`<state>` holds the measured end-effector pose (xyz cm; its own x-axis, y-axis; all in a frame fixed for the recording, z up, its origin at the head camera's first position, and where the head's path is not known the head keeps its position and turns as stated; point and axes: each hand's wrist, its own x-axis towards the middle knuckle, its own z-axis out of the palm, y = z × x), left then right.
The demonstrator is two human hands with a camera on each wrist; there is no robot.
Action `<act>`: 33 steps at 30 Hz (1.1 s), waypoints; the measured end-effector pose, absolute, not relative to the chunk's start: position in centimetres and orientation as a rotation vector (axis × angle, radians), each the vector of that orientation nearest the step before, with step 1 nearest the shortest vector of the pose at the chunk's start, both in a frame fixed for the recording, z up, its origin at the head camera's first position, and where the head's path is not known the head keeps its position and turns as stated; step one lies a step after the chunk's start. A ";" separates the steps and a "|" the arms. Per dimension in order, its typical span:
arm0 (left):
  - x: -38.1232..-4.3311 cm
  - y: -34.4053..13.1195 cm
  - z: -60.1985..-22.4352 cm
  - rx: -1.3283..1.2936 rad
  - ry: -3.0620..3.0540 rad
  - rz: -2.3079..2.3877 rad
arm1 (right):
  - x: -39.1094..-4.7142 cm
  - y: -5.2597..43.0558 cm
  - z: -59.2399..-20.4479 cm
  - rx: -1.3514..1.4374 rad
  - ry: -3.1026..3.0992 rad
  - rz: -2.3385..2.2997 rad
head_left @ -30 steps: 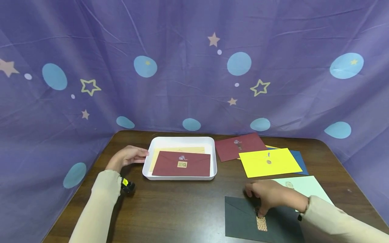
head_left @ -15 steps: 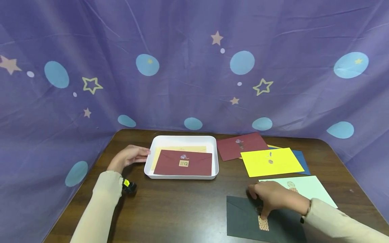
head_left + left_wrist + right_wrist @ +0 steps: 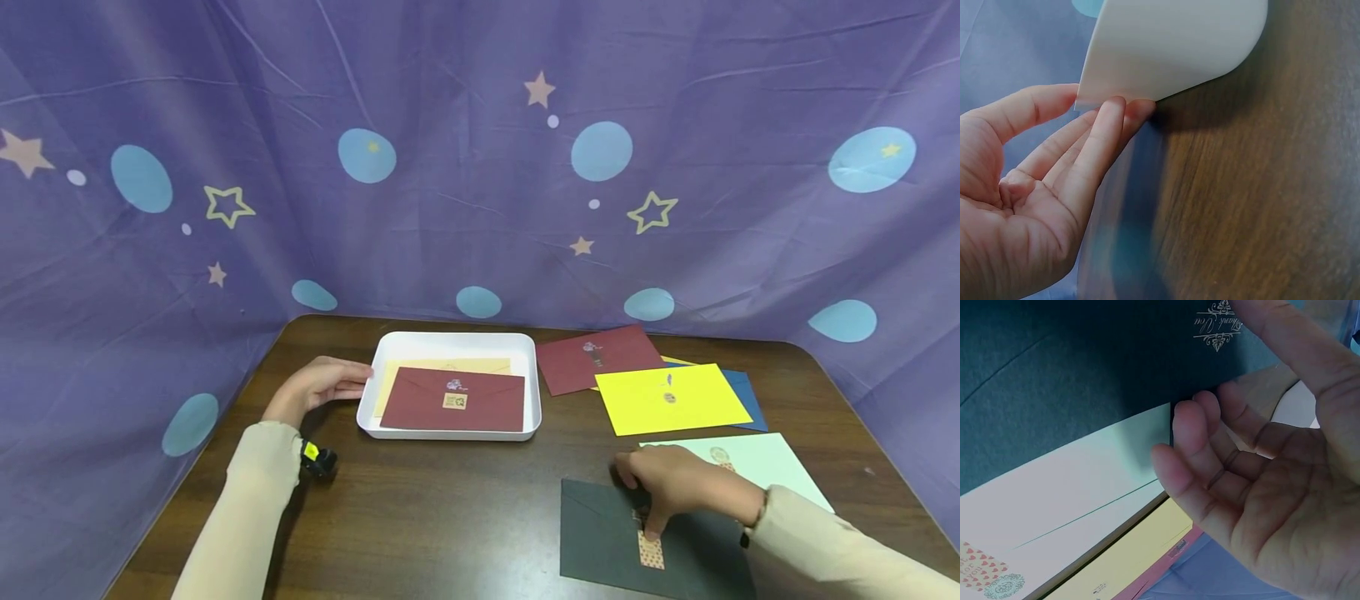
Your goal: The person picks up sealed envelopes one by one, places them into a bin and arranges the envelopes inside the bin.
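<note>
The left hand holds the white tray by its left side. In the left wrist view its thumb is at the rim of the tray and its fingers lie against the outer wall. A maroon envelope lies in the tray on top of a cream envelope. The right hand pinches a dark green envelope near its far edge, thumb on the upper face by a patterned strip, fingertips at the edge. "Thank You" print shows by the thumb in the right wrist view.
Right of the tray lie a maroon envelope, a yellow envelope and a blue envelope, overlapping. A mint envelope lies partly behind the right hand. A purple curtain hangs behind the brown table.
The dark green envelope's left side sits slightly higher in the head view, with the right hand still at it. The left hand stays on the tray. The whole view has shifted a little.
</note>
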<state>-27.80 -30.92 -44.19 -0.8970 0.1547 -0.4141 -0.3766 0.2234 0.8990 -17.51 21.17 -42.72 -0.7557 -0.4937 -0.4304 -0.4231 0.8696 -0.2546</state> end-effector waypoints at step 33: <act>-28.0 -31.8 -44.6 -0.162 1.985 1.761 | -18.3 22.7 -41.8 -0.791 2.276 -0.585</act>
<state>-27.98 -31.79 -44.61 -0.8786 0.2216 -0.4230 -0.3936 0.1656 0.9042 -18.28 22.72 -41.81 -0.6066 -0.6691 -0.4293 -0.3790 0.7181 -0.5837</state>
